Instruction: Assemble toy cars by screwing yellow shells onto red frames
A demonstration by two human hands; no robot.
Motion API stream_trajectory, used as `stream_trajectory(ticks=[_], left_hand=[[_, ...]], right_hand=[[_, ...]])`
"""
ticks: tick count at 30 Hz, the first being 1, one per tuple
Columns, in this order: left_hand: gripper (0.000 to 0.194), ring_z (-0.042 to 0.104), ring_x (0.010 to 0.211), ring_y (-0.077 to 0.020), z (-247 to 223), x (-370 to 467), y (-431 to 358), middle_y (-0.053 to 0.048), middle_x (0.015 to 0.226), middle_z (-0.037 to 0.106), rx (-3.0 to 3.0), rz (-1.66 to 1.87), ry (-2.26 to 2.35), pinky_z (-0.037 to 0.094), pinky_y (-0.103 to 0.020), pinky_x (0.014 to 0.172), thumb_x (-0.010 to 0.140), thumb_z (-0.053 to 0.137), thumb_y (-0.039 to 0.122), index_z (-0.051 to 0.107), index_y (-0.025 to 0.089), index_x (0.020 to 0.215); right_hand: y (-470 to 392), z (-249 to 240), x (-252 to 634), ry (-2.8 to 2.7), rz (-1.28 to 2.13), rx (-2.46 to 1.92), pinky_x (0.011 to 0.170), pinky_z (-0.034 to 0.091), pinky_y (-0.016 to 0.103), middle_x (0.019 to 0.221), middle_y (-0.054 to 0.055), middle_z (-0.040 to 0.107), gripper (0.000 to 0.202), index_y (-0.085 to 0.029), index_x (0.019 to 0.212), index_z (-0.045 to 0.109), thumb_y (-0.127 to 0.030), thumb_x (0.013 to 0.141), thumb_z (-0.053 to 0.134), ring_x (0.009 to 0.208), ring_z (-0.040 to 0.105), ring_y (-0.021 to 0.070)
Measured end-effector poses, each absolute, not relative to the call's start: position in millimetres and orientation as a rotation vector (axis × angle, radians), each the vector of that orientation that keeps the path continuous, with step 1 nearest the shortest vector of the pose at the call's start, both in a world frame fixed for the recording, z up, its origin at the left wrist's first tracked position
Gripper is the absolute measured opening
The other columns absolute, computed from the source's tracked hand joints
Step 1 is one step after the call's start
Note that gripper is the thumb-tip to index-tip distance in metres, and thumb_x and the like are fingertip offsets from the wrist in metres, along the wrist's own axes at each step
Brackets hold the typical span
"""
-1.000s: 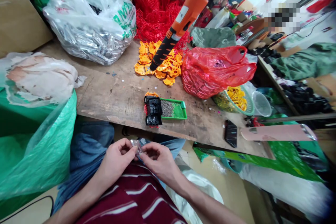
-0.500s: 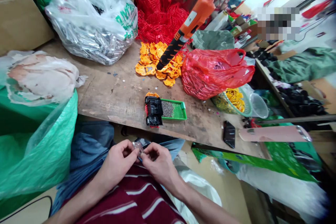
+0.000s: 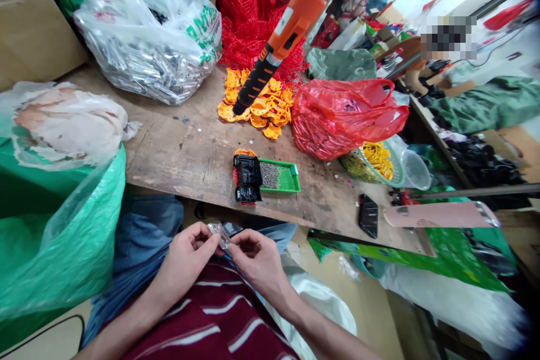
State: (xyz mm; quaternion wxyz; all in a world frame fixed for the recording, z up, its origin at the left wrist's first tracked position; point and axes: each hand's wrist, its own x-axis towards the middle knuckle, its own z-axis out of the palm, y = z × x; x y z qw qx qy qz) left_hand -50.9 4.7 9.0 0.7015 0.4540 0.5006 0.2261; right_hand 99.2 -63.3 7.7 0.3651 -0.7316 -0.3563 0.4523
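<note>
Above my lap, just below the table's front edge, a small clear plastic part [image 3: 219,231] spans the gap between my fingertips. My left hand [image 3: 189,256] pinches its left end, and my right hand [image 3: 260,264] is closed on its right end. On the table beyond my hands lies a black toy vehicle body [image 3: 247,176] with orange and red pieces at its ends. Touching its right side is a green basket [image 3: 298,183] that holds many small metal screws [image 3: 270,175].
An orange electric screwdriver [image 3: 291,22] hangs over the orange plastic parts [image 3: 270,118]. Behind are a bag of clear parts [image 3: 160,67] and red plastic frames [image 3: 248,17]. To the right sit a red bag [image 3: 337,118], a basket of yellow parts [image 3: 375,163] and a phone [image 3: 368,215].
The hanging screwdriver has swung left and nearer. My hands have shifted slightly, and more of the clear plastic part shows between them.
</note>
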Motion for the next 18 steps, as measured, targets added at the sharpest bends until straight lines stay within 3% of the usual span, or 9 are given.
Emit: stream_trajectory(ticks=[9,18], left_hand=[[0.017,0.066,0.073,-0.0161,6,-51,4,0.000,0.075,0.071,0.844,0.518,0.941,0.053,-0.026,0.074,0.075,0.074,0.033,0.068,0.018,0.079],[0.016,0.062,0.072,-0.0130,0,-54,4,0.001,0.077,0.070,0.769,0.473,0.880,0.050,-0.022,0.071,0.075,0.076,0.030,0.068,0.017,0.079]], right_hand=[[-64,19,93,-1.305,0.691,-1.719,0.056,0.049,0.024,0.068,0.001,0.063,0.007,-0.018,0.072,0.063,-0.015,0.078,0.061,0.058,0.057,0.0123],[-66,17,92,-1.470,0.528,-1.626,0.059,0.049,0.026,0.070,0.002,0.062,0.009,-0.019,0.080,0.063,-0.012,0.083,0.059,0.062,0.057,0.0131]])
